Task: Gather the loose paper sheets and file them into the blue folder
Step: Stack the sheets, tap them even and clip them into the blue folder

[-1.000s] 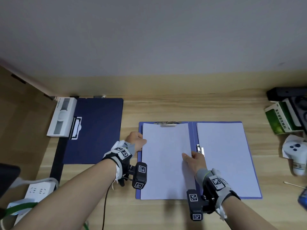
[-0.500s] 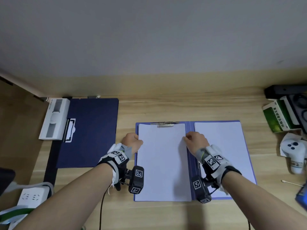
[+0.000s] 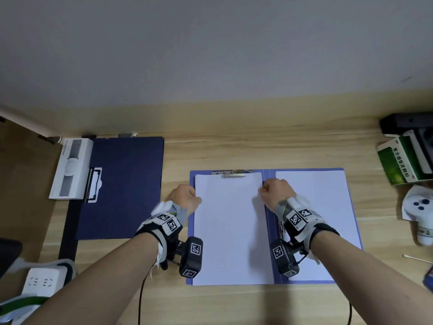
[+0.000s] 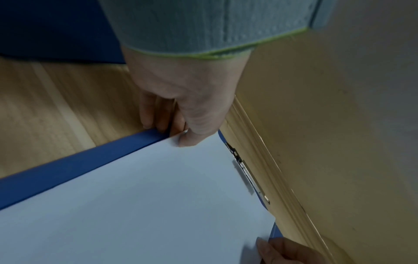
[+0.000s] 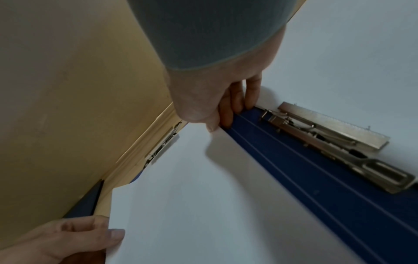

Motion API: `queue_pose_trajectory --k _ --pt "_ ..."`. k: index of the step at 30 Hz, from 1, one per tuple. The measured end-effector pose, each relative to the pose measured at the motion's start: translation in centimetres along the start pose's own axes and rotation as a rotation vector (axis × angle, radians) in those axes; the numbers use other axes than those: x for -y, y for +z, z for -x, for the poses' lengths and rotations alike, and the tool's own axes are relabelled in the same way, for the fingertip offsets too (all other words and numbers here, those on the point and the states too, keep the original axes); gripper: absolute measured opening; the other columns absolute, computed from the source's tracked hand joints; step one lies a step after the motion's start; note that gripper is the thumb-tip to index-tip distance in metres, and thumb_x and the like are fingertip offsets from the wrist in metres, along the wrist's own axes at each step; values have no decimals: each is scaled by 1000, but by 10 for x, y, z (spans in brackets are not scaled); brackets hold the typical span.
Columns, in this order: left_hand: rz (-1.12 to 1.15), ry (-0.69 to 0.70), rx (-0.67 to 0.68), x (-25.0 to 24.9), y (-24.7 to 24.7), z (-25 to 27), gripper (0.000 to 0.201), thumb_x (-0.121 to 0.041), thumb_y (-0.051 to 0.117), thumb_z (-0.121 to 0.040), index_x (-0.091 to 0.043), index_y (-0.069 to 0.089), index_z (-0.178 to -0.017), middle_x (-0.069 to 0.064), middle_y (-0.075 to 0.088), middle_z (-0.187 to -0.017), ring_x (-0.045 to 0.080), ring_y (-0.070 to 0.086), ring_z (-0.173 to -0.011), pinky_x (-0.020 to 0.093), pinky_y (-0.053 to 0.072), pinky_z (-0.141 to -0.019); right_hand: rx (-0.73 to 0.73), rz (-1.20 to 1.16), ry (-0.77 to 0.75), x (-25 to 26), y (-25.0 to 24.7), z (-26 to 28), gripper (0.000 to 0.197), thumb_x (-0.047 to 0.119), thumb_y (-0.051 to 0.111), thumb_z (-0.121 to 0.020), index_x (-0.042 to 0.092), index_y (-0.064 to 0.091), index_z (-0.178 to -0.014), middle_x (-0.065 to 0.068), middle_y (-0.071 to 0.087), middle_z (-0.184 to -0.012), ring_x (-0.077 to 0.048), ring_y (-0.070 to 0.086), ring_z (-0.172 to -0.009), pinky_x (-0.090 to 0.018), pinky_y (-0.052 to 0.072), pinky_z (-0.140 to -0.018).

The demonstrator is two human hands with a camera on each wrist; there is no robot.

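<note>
The blue folder (image 3: 269, 259) lies open on the wooden desk. A stack of white paper sheets (image 3: 229, 231) covers its left half, with the top edge under a metal clip (image 3: 233, 174). Another white sheet (image 3: 328, 207) lies on the right half. My left hand (image 3: 198, 199) pinches the stack's left edge near the top, thumb on the paper and fingers beneath (image 4: 178, 135). My right hand (image 3: 261, 190) pinches the stack's upper right edge next to the spine (image 5: 217, 125). A long metal side clamp (image 5: 339, 142) lies open beside the spine.
A dark navy clipboard (image 3: 121, 186) and a white box (image 3: 72, 170) lie at the left. A power strip (image 3: 42, 282) sits at the near left. At the right edge are a green box (image 3: 403, 160), a white controller (image 3: 419, 207) and a cotton swab (image 3: 417, 259).
My right hand has moved up from the middle of the stack's right edge to its upper right edge and now pinches it. The left hand has stayed at the left edge.
</note>
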State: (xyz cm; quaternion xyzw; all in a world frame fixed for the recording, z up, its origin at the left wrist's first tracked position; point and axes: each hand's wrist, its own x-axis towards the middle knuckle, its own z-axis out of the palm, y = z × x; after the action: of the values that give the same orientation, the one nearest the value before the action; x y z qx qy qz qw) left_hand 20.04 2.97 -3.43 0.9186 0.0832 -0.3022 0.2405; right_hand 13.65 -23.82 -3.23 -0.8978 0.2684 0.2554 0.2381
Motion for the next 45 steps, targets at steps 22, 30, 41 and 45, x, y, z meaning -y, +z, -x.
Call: queue_pose_trajectory --k 22,30,41,45 --pt "-275 684 186 -119 4 -42 38 -11 57 -81 -15 63 -118 3 60 -114 23 53 -110 34 41 -98 -12 -19 -25 8 -7 7 23 25 47 -89 18 65 -100 -2 49 -81 -27 55 -98 -31 48 -73" --pt "-305 750 263 -144 22 -45 17 -23 56 -79 -14 71 -79 -4 62 -82 21 57 -87 33 49 -84 -20 -38 -1 8 -7 8 23 29 49 -90 21 66 -103 -8 54 -99 -30 60 -95 -31 47 -76" --pt "170 510 61 -83 -13 -53 7 -12 72 -83 -10 76 -77 4 71 -83 12 61 -73 20 46 -69 -15 20 24 14 -8 8 25 28 48 -88 22 68 -104 -12 60 -105 -33 59 -93 -33 49 -84" --pt "343 375 72 -75 -11 -47 8 -12 73 -82 -7 78 -80 6 75 -81 9 62 -70 20 48 -69 -24 23 47 15 -7 8 25 27 48 -87 23 68 -102 -11 59 -101 -33 58 -92 -32 46 -82"
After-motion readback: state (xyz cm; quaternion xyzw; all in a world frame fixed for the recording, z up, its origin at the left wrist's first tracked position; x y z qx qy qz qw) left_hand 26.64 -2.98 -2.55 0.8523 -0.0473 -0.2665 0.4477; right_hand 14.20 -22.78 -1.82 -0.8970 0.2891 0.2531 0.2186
